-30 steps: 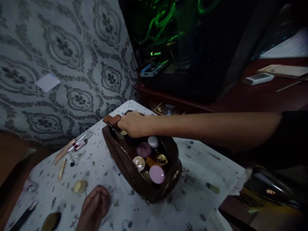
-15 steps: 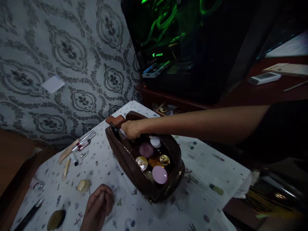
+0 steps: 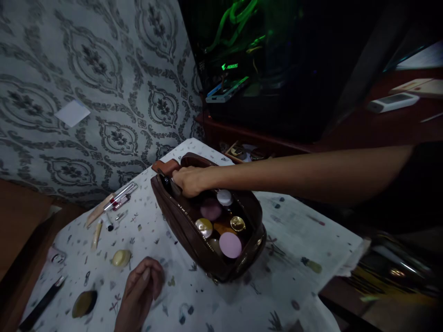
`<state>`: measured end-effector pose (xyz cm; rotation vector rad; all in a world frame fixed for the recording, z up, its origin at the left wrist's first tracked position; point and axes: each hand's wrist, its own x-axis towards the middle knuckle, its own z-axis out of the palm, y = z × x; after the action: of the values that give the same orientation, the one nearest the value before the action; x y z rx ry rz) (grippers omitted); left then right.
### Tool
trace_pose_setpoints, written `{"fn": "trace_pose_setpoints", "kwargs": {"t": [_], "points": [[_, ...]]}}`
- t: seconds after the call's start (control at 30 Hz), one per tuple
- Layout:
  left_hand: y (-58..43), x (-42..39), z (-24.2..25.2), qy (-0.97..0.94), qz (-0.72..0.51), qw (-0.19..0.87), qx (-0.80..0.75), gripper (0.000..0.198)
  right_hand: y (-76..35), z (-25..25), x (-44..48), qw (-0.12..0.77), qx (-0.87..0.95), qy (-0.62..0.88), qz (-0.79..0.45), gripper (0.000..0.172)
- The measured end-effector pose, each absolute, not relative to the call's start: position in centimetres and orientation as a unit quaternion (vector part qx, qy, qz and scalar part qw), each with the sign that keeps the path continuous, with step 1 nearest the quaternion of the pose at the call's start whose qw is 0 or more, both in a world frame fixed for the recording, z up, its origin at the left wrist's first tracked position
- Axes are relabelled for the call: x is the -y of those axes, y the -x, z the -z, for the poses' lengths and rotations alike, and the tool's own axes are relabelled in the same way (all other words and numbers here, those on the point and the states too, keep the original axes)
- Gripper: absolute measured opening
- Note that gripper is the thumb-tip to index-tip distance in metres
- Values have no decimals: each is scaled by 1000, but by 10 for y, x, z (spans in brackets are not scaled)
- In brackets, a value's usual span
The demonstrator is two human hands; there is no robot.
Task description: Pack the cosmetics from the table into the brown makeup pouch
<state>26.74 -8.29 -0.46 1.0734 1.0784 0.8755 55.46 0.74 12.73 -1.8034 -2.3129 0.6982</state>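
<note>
A brown zippered toiletry bag (image 3: 187, 226) stands unzipped on the cloth-covered table. My right hand (image 3: 190, 180) reaches into its far left end, fingers curled down and closed; what they grip there, if anything, is hidden. Inside the bag lie a pink round-topped item (image 3: 230, 245), a gold cap (image 3: 237, 223), a pale lid (image 3: 224, 197), a shiny yellowish-white lid (image 3: 204, 228) and a mauve round item (image 3: 211, 209). Resting on the cloth left of the bag, my left hand (image 3: 143, 286) is loosely closed with nothing visible in it. A small cream-coloured jar (image 3: 121, 258) sits nearby.
Lipstick-like tubes (image 3: 120, 197) lie at the table's far left edge. Nearer are a dark-handled brush-like tool (image 3: 43, 302) and an olive-and-black round item (image 3: 84, 303). A computer case (image 3: 277, 83) with green lights stands beyond the bag, against the patterned wall (image 3: 114, 87).
The view has shifted slightly. My right hand stays in the far left end of the bag, its wrist turned a little. My left hand still rests on the cloth.
</note>
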Motion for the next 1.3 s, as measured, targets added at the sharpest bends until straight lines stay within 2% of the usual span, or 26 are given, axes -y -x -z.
{"fn": "trace_pose_setpoints", "kwargs": {"t": [0.1,0.27,0.4,0.5,0.63,0.87,0.97,1.3], "points": [[-267,83,5,-465,-387,638,-477,44,-560,-137,-4,59,794,573,-193,30],[-261,80,10,-468,-384,642,-470,39,-574,-155,10,87,828,545,-99,32],[-254,76,14,-488,-364,647,-459,36,-591,-158,24,147,836,528,-35,25],[-252,75,14,-491,-366,641,-462,34,-603,-160,32,200,823,530,-54,17],[-253,75,13,-494,-367,635,-467,33,-607,-169,42,208,822,513,-133,16],[-252,74,14,-501,-367,645,-445,32,-584,-163,31,233,827,497,-123,12],[-251,74,15,-508,-366,648,-434,32,-576,-156,22,246,829,487,-118,15],[-251,75,15,-511,-360,632,-458,35,-561,-135,8,200,840,490,-115,30]]}}
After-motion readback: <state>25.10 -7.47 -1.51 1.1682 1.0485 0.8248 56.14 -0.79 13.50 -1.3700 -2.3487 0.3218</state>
